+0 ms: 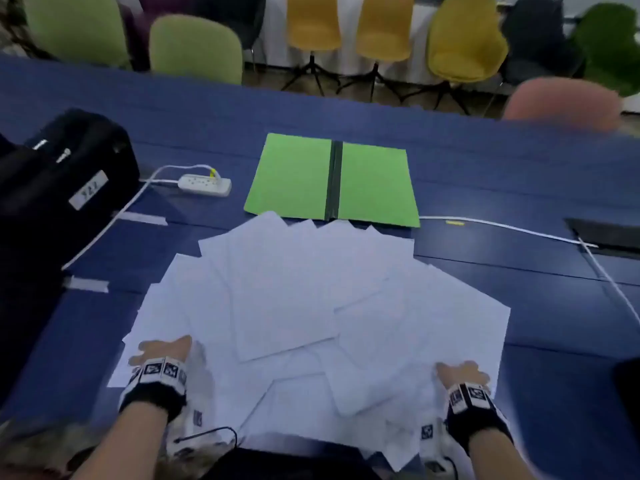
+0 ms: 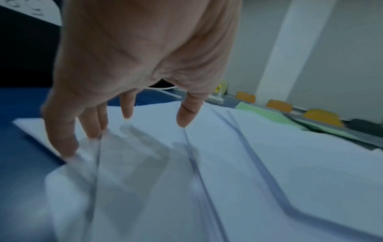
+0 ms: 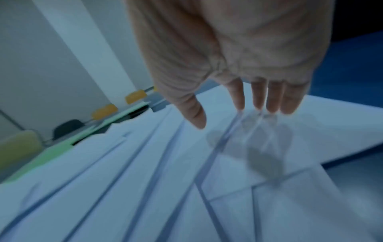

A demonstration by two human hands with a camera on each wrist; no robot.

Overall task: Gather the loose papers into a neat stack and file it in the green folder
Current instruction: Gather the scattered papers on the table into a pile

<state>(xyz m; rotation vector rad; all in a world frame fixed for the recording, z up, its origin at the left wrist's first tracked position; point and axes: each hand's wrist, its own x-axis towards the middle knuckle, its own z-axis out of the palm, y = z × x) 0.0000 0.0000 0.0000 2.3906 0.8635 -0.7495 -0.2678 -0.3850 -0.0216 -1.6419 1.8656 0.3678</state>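
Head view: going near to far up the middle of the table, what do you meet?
Loose papers → open green folder → bare blue table → yellow chairs.

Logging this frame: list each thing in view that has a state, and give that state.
Green folder: open, lying flat on the table, nothing filed in it.
Loose papers: fanned out and overlapping, not yet stacked.
Left hand: open, fingers spread, fingertips on the papers' left side.
Right hand: open, fingers straight, over the papers' right side.
Power strip: one plug in it.
Black bag: on the table; whether zipped, cannot tell.
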